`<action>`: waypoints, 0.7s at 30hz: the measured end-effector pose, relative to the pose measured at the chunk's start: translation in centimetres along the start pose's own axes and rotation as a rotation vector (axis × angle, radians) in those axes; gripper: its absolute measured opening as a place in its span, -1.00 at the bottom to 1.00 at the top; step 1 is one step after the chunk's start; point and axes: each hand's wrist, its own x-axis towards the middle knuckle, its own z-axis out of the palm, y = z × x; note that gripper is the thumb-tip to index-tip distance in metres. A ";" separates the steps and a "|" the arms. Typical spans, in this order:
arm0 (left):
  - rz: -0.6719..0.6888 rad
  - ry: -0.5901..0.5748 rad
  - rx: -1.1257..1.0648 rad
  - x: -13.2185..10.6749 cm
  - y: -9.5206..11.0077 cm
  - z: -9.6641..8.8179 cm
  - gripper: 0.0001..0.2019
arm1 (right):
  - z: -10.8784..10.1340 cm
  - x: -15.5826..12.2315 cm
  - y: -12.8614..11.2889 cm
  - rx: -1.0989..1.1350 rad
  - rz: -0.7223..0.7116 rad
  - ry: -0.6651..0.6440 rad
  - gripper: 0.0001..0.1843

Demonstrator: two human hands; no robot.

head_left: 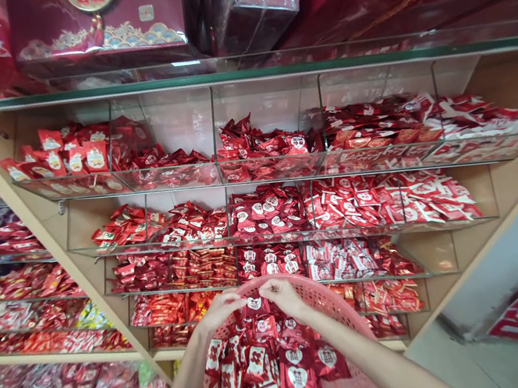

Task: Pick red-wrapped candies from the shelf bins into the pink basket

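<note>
A pink plastic basket (337,313) full of red wrapped candy packets (287,373) rests between my forearms at the bottom centre. My left hand (221,311) and my right hand (282,295) meet at the basket's far rim, both pinched on one small red packet (255,304) with a white round mark. Right behind the hands stand clear shelf bins holding similar red packets (270,261).
Tiered clear acrylic bins (275,172) hold heaps of red sweets across several shelves. Big red gift boxes (104,22) sit on the glass top shelf. A wooden frame post (31,217) slants on the left, with more mixed sweets (18,284) beyond it.
</note>
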 end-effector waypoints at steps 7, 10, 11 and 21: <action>-0.010 0.003 -0.004 0.2 -0.6 -0.1 -0.72 | -0.2 -0.6 -0.6 0.011 0.144 0.004 -0.67; 0.002 0.014 -0.063 0.5 -1.4 -0.1 -0.72 | -0.3 -0.7 -1.1 0.007 0.116 0.023 -0.69; 0.003 0.023 -0.073 0.6 -1.6 -0.1 -0.72 | -0.4 -0.8 -1.2 0.007 0.112 0.024 -0.70; -0.013 0.013 -0.022 0.1 -0.4 -0.1 -0.66 | -1.1 -1.0 -1.7 -0.006 0.144 -0.004 -0.75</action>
